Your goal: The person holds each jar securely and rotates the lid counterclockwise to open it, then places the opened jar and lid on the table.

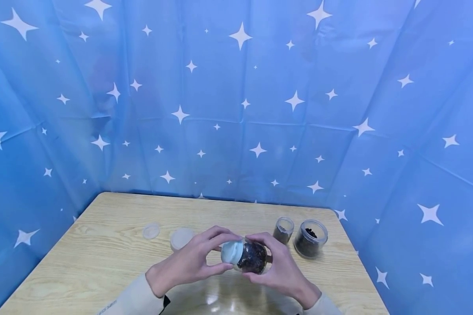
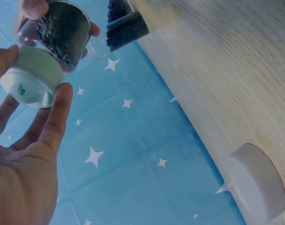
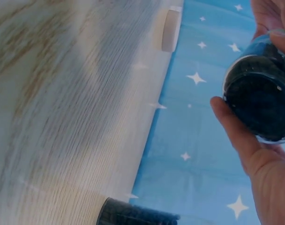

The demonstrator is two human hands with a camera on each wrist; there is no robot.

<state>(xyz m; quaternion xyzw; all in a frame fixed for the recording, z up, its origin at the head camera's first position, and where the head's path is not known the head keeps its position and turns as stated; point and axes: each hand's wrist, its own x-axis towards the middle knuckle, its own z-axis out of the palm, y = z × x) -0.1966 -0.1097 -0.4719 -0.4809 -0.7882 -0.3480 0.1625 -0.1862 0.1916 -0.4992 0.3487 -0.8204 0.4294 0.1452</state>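
Note:
A small clear jar (image 1: pixel 254 258) filled with dark bits lies on its side in the air above the table's near edge. A white lid (image 1: pixel 231 252) sits on its left end. My left hand (image 1: pixel 225 250) curls its fingers and thumb round that lid. My right hand (image 1: pixel 269 258) grips the jar's body from the right. In the left wrist view the lid (image 2: pixel 27 79) sits between my fingers (image 2: pixel 55 117), with the dark jar (image 2: pixel 62 30) behind it. The right wrist view looks at the jar's base (image 3: pixel 261 96), with my thumb (image 3: pixel 233 129) along its side.
Two open jars of dark bits, a small one (image 1: pixel 283 229) and a wider one (image 1: pixel 310 237), stand on the wooden table (image 1: pixel 102 262) at the right. Two loose lids (image 1: pixel 151 230) (image 1: pixel 181 237) lie to the left. A clear bowl (image 1: pixel 228 299) sits below my hands. Blue starred sheets surround the table.

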